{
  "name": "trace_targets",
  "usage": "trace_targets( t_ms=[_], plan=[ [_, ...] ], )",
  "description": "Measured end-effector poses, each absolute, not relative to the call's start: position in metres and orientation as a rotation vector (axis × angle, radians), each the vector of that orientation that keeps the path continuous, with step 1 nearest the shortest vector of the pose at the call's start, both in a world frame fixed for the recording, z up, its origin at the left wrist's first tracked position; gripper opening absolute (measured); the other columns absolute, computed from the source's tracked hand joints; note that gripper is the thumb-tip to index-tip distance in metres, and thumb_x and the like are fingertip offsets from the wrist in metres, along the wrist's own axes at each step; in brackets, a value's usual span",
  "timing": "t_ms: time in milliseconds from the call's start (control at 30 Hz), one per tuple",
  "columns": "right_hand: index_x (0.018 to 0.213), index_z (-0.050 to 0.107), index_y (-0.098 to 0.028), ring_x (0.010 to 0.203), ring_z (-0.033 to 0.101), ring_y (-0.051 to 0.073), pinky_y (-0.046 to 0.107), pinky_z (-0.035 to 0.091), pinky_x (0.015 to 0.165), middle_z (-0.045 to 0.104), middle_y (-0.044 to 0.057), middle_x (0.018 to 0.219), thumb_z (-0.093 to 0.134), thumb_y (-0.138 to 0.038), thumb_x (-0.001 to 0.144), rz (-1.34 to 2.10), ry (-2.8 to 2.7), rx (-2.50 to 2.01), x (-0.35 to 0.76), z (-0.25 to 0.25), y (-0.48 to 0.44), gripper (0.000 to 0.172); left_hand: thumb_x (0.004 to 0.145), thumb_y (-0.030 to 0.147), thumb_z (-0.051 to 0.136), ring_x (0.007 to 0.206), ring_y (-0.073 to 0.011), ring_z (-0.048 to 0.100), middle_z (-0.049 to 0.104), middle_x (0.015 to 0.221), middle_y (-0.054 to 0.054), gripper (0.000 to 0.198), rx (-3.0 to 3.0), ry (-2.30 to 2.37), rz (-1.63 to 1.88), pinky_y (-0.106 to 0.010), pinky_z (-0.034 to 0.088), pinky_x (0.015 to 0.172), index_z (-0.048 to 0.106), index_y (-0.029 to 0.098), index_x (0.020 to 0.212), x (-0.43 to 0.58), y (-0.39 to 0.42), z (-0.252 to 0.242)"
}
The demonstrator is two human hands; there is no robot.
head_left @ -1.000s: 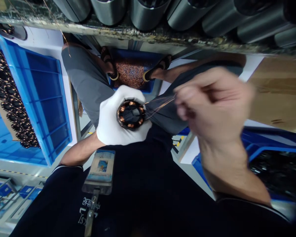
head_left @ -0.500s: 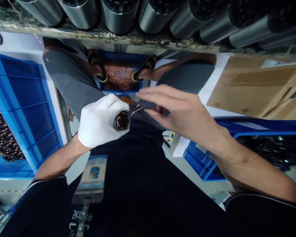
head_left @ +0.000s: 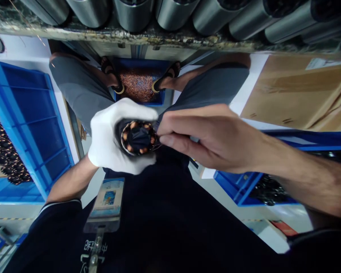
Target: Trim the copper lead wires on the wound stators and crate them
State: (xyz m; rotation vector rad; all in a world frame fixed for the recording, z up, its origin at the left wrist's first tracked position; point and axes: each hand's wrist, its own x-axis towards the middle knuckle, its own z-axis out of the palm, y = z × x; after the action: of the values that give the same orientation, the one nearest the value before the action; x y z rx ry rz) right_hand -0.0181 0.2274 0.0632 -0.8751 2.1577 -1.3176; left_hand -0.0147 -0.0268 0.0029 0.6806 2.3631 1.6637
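Note:
My left hand (head_left: 109, 138), in a white glove, wraps around a motor stator (head_left: 125, 141). Its ring of copper windings and dark hollow middle face up toward me. My bare right hand (head_left: 204, 138) is at the stator's right rim, thumb and forefinger pinched together. A thin copper wire (head_left: 157, 146) shows faintly at these fingertips; most of it is hidden by them. Both hands are above my lap, in front of my dark shirt.
Several metal cylinders (head_left: 133, 17) line the worn bench edge (head_left: 125, 40) ahead. A blue bin (head_left: 140, 100) with copper scraps sits between my feet. More stators (head_left: 8, 159) lie by a blue crate (head_left: 34, 102) at left. At right are a cardboard box (head_left: 295, 91) and a blue crate (head_left: 233, 185) with dark parts.
My right hand has come in from the right, its fingers closing at the stator's rim. The stator has turned so its open end faces me more, with my left hand's grip spread wider.

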Motion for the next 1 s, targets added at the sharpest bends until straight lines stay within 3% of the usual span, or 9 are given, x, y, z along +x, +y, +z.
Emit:
trace_targets(
  t_ms=[67,200,333,433,533,667,767,833,1000],
  plan=[
    [0.091,0.057,-0.026,0.072,0.043,0.015,0.031,0.042,0.071,0.058,0.000,0.086,0.051,-0.034,0.123,-1.314,2.134,-0.901,-0.024,0.065,0.230,0.033,0.100,0.077,0.063,0.073,-0.0264,0.077,0.083,0.092,-0.010,0.064,0.608,2.174,1.464,-0.041,0.074,0.072,0.089,0.019,0.107,-0.016,-0.025,-0.008],
    [0.085,0.052,-0.025,0.067,0.035,0.014,0.030,0.032,0.062,0.046,-0.002,0.077,0.065,-0.037,0.117,-1.385,1.975,-0.637,-0.011,0.042,0.238,0.036,0.122,0.069,0.007,0.030,-0.0184,0.046,0.052,0.045,-0.003,0.099,0.567,1.868,1.256,-0.030,0.052,0.035,0.078,0.021,0.073,0.008,-0.041,-0.029],
    [0.088,0.045,-0.026,0.061,0.023,0.009,0.025,0.025,0.053,0.034,-0.008,0.076,0.073,-0.052,0.114,-1.786,1.307,0.023,0.023,0.012,0.238,0.046,0.093,0.098,0.071,0.088,-0.0305,0.084,0.079,0.088,-0.012,0.078,0.518,2.300,1.538,-0.042,0.076,0.080,0.080,0.022,0.081,0.020,-0.058,-0.036],
    [0.094,0.047,-0.026,0.058,0.024,0.009,0.025,0.025,0.049,0.037,-0.009,0.075,0.066,-0.053,0.118,-1.794,1.287,-0.029,0.028,0.010,0.233,0.041,0.068,0.076,0.104,0.126,-0.0402,0.080,0.085,0.123,-0.014,0.065,0.883,2.436,1.628,-0.063,0.061,0.125,0.086,0.024,0.102,0.007,-0.043,-0.038],
    [0.094,0.056,-0.026,0.061,0.031,0.012,0.032,0.027,0.056,0.044,-0.005,0.073,0.057,-0.036,0.121,-1.487,1.846,-0.610,0.006,0.025,0.235,0.029,0.091,0.052,0.088,0.102,-0.0334,0.083,0.085,0.108,-0.011,0.033,0.777,2.025,1.651,-0.062,0.066,0.112,0.082,0.023,0.107,-0.002,-0.019,-0.035],
    [0.082,0.062,-0.026,0.068,0.024,0.020,0.045,0.019,0.066,0.040,0.001,0.070,0.043,-0.028,0.123,-1.012,2.247,-1.037,-0.025,0.048,0.258,0.046,0.115,0.052,0.054,0.075,-0.0268,0.080,0.081,0.091,-0.010,0.038,0.470,1.589,1.549,-0.045,0.070,0.076,0.072,0.021,0.103,0.007,-0.006,-0.025],
    [0.108,0.079,-0.028,0.083,0.049,0.019,0.040,0.037,0.072,0.064,0.001,0.091,0.071,-0.055,0.116,-0.942,2.381,-1.033,-0.032,0.052,0.280,0.029,0.093,0.033,0.086,0.102,-0.0281,0.084,0.084,0.118,-0.010,0.043,0.554,2.060,1.578,-0.043,0.070,0.093,0.070,0.024,0.132,0.012,-0.009,-0.026],
    [0.128,0.082,-0.028,0.098,0.065,0.019,0.036,0.052,0.080,0.076,0.004,0.113,0.093,-0.064,0.099,-1.112,2.190,-0.788,-0.029,0.047,0.288,0.048,0.085,0.023,0.092,0.120,-0.0317,0.082,0.081,0.134,-0.011,0.060,0.875,2.347,1.541,-0.047,0.068,0.104,0.069,0.027,0.140,0.009,-0.012,-0.030],
    [0.095,0.076,-0.021,0.082,0.077,0.017,0.030,0.061,0.070,0.082,0.004,0.092,0.082,-0.062,0.106,-1.377,1.198,-0.180,-0.009,0.016,0.274,0.042,0.108,0.040,0.075,0.116,-0.0321,0.082,0.084,0.121,-0.010,0.022,1.284,2.364,1.441,-0.060,0.061,0.126,0.076,0.025,0.125,-0.009,-0.012,-0.028]
  ],
)
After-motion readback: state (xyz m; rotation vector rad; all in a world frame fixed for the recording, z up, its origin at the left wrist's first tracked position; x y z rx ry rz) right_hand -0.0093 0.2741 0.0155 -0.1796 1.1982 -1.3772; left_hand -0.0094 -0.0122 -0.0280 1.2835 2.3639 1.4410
